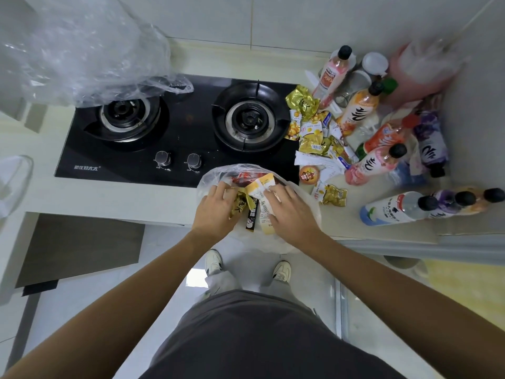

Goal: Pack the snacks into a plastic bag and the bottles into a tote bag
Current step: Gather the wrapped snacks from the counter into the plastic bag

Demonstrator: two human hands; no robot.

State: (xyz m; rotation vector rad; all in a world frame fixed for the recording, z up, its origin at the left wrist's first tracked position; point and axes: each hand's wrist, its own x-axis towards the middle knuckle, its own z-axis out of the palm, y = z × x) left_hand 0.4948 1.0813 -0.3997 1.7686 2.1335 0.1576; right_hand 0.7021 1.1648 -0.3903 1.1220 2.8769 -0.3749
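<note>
A clear plastic bag (210,176) lies open at the counter's front edge with red and yellow snack packets inside. My left hand (216,209) grips a gold snack packet (240,203) at the bag's mouth. My right hand (287,212) presses white and yellow packets (263,187) down into the bag. More loose snacks (314,132) are heaped on the counter right of the stove. Several drink bottles (377,160) stand and lie beyond them, toward the wall.
A black two-burner gas stove (175,124) fills the counter behind the bag. A big crumpled clear plastic sheet (82,50) hangs over its left burner. A pink plastic-wrapped container (420,72) stands in the back right corner. My feet are on the tiled floor below.
</note>
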